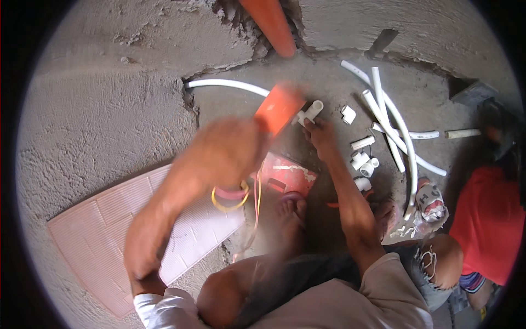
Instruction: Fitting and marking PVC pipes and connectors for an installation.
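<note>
Left hand: gripping blurred orange block | right hand: pinching white fitting, which juts forward

tee fitting: white | blurred object: orange | panel: pink, fine-lined

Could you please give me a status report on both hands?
Left hand gripping blocky, blurred orange object. Right hand holding white plastic pipe fitting. Orange object hiding curved white pipe's right end.

Grey concrete floor, crossed white pipes on the right, small white fittings beside them
</note>
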Tool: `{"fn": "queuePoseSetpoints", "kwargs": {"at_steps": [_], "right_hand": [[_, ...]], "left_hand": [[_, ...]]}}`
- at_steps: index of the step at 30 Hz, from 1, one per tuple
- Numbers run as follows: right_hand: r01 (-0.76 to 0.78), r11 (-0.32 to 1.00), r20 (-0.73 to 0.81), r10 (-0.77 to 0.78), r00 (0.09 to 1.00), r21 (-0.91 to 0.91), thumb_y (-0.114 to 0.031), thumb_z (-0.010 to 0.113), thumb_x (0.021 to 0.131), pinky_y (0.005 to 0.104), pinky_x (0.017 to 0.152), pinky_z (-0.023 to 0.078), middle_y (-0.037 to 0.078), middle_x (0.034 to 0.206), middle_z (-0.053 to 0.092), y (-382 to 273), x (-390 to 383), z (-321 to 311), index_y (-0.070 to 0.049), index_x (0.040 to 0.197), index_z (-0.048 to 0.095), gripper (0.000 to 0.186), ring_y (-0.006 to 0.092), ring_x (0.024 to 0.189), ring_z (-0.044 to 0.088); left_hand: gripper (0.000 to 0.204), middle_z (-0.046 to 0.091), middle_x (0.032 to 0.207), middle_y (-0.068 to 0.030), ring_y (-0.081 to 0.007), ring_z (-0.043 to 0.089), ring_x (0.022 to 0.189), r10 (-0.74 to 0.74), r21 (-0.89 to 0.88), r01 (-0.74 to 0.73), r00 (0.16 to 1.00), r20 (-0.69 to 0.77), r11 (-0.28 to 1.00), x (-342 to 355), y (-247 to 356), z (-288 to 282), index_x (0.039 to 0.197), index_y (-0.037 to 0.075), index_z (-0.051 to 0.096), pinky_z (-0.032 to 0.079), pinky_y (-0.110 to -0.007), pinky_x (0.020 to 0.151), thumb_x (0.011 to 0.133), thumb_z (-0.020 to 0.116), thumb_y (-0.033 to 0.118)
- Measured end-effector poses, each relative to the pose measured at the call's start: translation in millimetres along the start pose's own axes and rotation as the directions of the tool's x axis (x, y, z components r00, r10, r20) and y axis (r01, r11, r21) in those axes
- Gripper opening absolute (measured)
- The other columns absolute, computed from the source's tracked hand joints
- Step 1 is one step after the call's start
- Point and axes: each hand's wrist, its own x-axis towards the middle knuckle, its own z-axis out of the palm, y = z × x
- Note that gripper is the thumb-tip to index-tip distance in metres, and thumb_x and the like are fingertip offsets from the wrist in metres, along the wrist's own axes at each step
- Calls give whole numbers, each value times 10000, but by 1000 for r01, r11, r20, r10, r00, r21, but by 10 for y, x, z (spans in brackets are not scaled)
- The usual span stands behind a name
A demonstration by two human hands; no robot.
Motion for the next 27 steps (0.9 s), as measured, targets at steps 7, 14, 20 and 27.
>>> {"fn": "queuePoseSetpoints", "kwargs": {"at_steps": [7, 14, 20, 27], "right_hand": [[110, 994, 58, -110, 992, 3, -211, 633, 945, 253, 550, 411, 16, 722, 595, -1, -81, 31, 32, 1036, 646, 260, 83, 608, 517], [181, 979, 34, -179, 983, -89, -221, 643, 939, 252, 536, 399, 14, 715, 594, -23, -80, -12, 36, 1016, 646, 268, 81, 598, 511], [158, 986, 74, -154, 985, -52, -211, 633, 942, 252, 525, 389, 19, 711, 595, -52, -123, -51, 36, 1012, 648, 257, 77, 590, 503], [176, 984, 75, -174, 982, -21, -205, 623, 948, 241, 516, 388, 8, 718, 594, 65, -91, 6, 16, 1012, 654, 232, 73, 576, 495]], "left_hand": [[463, 623, 924, -233, -408, 641, 879, -392, -111, 383, 917, -68, 917, -762, -240, 1283, 1232, -36, 461, 537, -497, 681, 889, 610, 236], [477, 600, 953, -230, -415, 638, 849, -453, -99, 443, 880, -139, 891, -691, -426, 1972, 1265, 14, 450, 531, -487, 724, 892, 622, 255], [415, 656, 986, -206, -432, 631, 913, -292, -106, 280, 949, -118, 954, -555, -107, 614, 1262, 94, 535, 500, -511, 792, 888, 636, 242], [278, 677, 905, -200, -391, 641, 859, -104, 171, 68, 972, 209, 983, 630, 360, -688, 1052, 67, 682, 502, -481, 771, 890, 584, 270]]}}
